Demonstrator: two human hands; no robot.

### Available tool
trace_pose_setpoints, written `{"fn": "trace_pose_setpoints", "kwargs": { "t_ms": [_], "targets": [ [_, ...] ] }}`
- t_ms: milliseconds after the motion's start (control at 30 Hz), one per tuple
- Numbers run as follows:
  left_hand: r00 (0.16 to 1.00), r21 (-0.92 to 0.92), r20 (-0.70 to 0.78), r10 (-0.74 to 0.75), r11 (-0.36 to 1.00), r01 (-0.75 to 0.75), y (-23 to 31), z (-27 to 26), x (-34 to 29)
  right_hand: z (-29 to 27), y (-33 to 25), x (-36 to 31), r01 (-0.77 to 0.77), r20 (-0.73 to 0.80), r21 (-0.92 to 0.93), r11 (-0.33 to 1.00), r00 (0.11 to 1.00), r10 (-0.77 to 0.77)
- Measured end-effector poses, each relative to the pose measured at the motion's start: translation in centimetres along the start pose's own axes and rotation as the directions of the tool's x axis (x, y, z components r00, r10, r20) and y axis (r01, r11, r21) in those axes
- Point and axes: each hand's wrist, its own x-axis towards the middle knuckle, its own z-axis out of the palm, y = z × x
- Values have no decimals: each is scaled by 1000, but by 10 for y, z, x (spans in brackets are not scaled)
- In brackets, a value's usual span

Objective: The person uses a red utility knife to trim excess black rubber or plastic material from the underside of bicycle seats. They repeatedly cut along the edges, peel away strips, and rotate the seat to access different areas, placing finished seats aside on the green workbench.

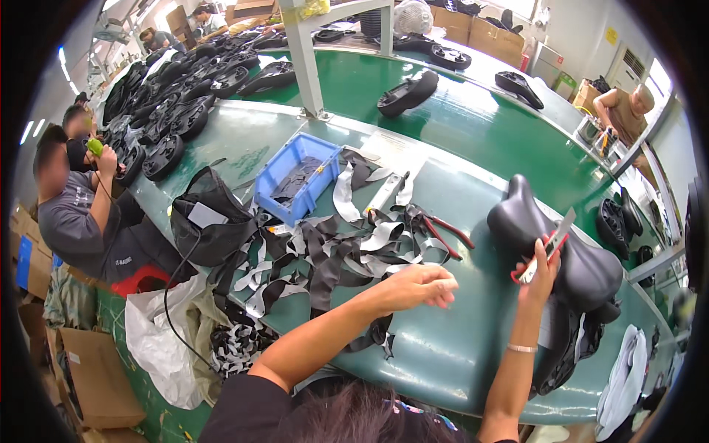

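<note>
My right hand is raised over the green table and grips a red-handled utility knife, blade pointing up and right. The knife sits against a black bicycle saddle lying on the table just beyond the hand. My left hand hovers palm down to the left of it, fingers loosely curled, holding nothing. Under and beyond the left hand lies a heap of black and grey trimmed strips.
A blue plastic bin and red-handled pliers lie beyond the strips. A black bag sits at the table's left edge. Many black saddles crowd the far left; other people work at left and far right.
</note>
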Motion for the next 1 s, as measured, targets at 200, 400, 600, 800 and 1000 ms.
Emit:
{"fn": "trace_pose_setpoints", "kwargs": {
  "t_ms": [200, 400, 600, 800, 1000],
  "targets": [
    [991, -387, -117, -58, 922, 8, -19, -21, 5, -11, -66, -133, 833, 817, -489, 259, 541, -198],
    [946, -496, -291, -144, 868, -20, -14, -35, -23, -25, -47, -174, 592, 887, -399, 700, 444, 129],
    [959, -242, -257, -116, 969, 53, 0, -33, -22, -69, -31, -172, 438, 512, -671, 599, 857, -53],
    [968, 3, -220, -121, 992, 124, 37, -28, -11, -56, -47, -140, 831, 848, -479, 283, 521, -96],
    [986, 153, -156, -63, 984, 87, 37, -36, 2, -64, -47, -149, 845, 844, -535, 14, 534, 44]
  ]
}}
